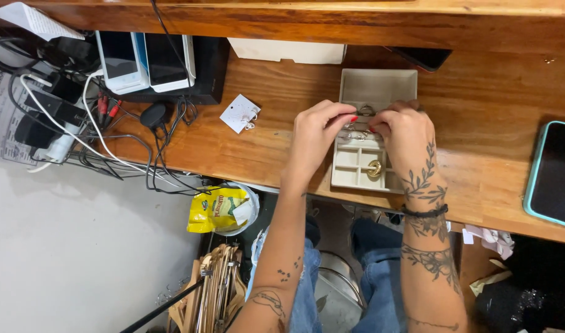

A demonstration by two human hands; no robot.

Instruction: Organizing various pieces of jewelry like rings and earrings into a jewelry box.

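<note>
Hands meet over a cream compartmented jewellery tray (381, 86) lying on a wooden desk (282, 148). Left hand (316, 132) and right hand (405, 132) each pinch, fingertips nearly closed, one end of a thin silver-coloured piece (365, 113), apparently a fine chain or ring, held just above the tray's middle. It looks light, limp, easily tangled and slippery, best gripped at the ends. A gold ring (374, 169) sits in a lower compartment; an earring card (240, 113) lies well left.

We see our left hand (316, 132) and right hand (405, 132) close together, fingers pinched, both forearms reaching far from us.
</note>
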